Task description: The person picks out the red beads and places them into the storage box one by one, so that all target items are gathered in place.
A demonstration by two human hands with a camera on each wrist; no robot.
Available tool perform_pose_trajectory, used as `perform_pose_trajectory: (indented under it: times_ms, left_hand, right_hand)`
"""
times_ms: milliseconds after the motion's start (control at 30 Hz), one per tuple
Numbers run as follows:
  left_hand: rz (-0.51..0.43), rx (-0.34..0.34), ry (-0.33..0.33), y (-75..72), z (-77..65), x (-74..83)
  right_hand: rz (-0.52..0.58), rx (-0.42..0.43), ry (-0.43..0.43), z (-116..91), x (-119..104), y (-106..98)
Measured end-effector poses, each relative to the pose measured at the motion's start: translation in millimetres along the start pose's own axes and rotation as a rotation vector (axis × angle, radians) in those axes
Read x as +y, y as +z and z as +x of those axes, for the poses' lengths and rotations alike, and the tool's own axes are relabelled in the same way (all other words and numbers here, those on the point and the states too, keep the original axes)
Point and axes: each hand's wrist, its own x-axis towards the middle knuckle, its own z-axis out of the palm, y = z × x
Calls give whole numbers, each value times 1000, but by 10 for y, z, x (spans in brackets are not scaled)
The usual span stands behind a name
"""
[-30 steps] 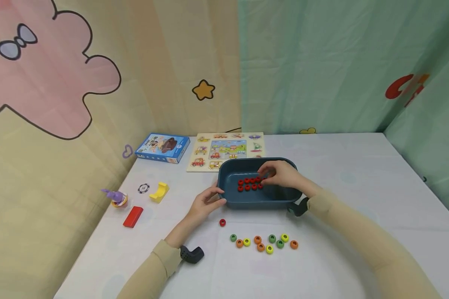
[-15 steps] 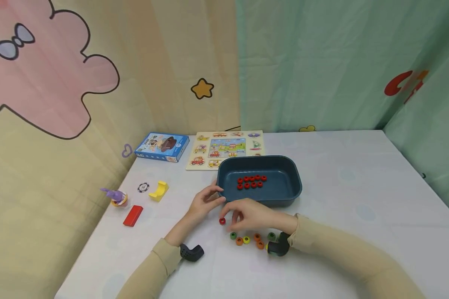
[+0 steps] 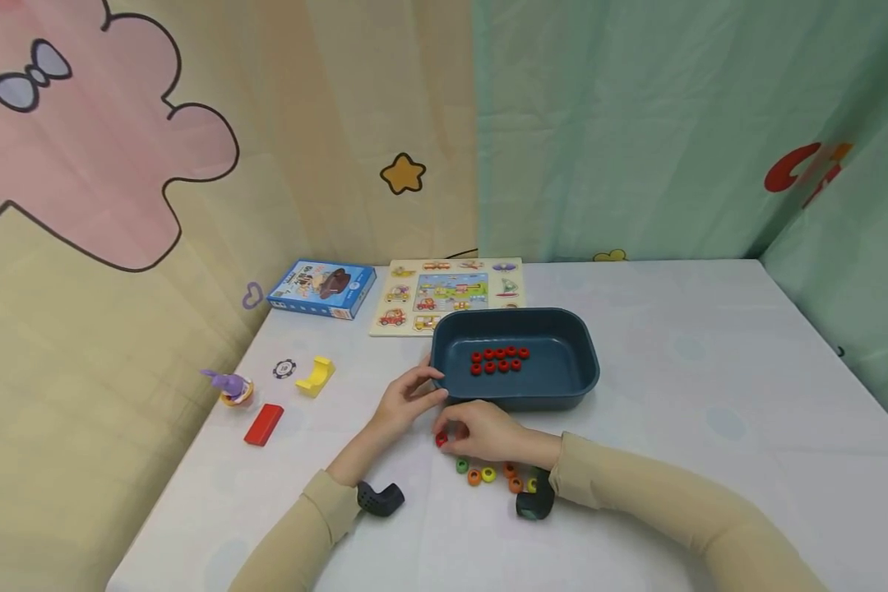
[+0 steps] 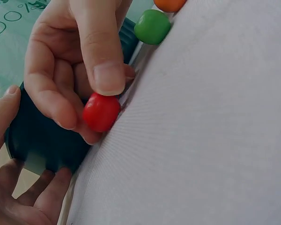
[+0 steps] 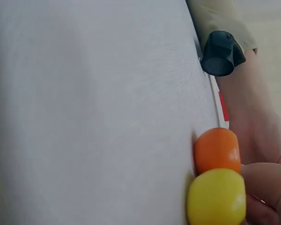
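My left hand (image 3: 405, 403) holds the left end of a dark blue plastic tray (image 3: 558, 370), its thumb and fingers about the front corner. Inside the tray, several red beads (image 3: 503, 365) sit in two rows. In front of it, my right hand (image 3: 488, 432) pinches a red bead (image 4: 101, 112) between thumb and fingers at the tabletop. A green bead (image 4: 152, 26) lies near that hand in the left wrist view. More loose beads, orange (image 5: 218, 150) and yellow (image 5: 217, 197), lie under and beside the right forearm, some hidden by it.
Behind the tray lies a wooden picture puzzle (image 3: 385, 304), beside a blue box (image 3: 321, 288). To the left are a yellow curved block (image 3: 316, 376), a red block (image 3: 264, 424), a round chip (image 3: 284, 368) and a purple figure (image 3: 231, 386). Curtains stand behind the table.
My right hand has come out of the tray, moved toward the front left and taken hold of the loose red bead. My left hand has stayed at the tray's corner.
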Motion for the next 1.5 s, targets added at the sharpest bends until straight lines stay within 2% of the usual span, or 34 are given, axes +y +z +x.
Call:
perform_pose_trajectory:
  times_ms: [167,233,333,433,567,733,900,1133,1500]
  left_hand:
    - [-6,-15,14,5,-6,-14]
    - [4,-15,12,6,-5,-9]
    - [26,-6,1,6,5,12]
    - [26,5,-30,3,11,24]
    - [22,17,-76,4,-10,14]
    - [26,13,-91,14,-38,8]
    - [24,7,-66,13,-20,20]
    - [-11,15,-56,-11,16,23]
    - [9,12,-62,10,6,45]
  right_hand:
    - [3,-7,-26,-40,-108,-111]
    - [23,4,-49,-79,-198,-258]
    - [37,67,-97,-123,-287,-557]
    - [26,154,-110,-145,-210,-843]
    - [22,226,-13,-174,111,-1061]
    - [12,244,137,-225,543,-1101]
    - [-35,235,224,-218,755,-1078]
    - [-86,195,304,-152,815,-1094]
    - [-92,187,382,-183,804,-1107]
